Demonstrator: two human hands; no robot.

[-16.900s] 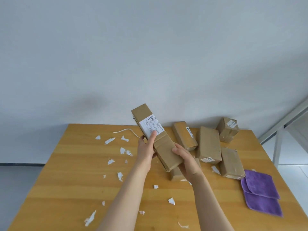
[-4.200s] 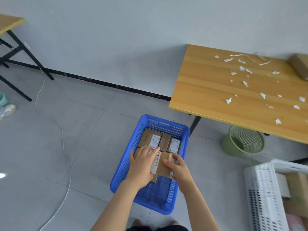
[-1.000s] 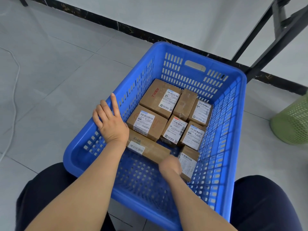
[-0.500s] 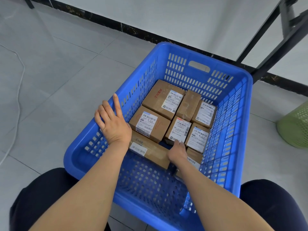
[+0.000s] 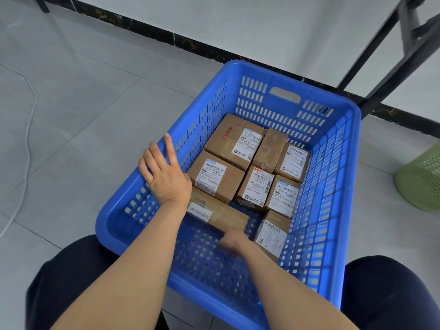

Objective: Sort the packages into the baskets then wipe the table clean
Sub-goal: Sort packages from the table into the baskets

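A blue plastic basket [image 5: 333,186] stands on the floor between my knees. Several brown cardboard packages [image 5: 215,179] with white labels lie packed in its far half. A long package [image 5: 221,214] lies crosswise in front of them, and another labelled package [image 5: 271,234] leans by the right wall. My left hand [image 5: 164,172] rests on the basket's left rim, fingers straight and spread. My right hand [image 5: 232,241] is blurred, low inside the basket just in front of the long package's right end; its fingers cannot be made out.
Black table legs [image 5: 392,58] rise at the upper right behind the basket. A green mesh bin [image 5: 421,179] stands on the floor at the right edge. A white cable [image 5: 28,148] runs over the grey tiles at the left.
My right hand has drawn back from the small packages toward me and now sits in front of the long package. My left hand stays on the rim.
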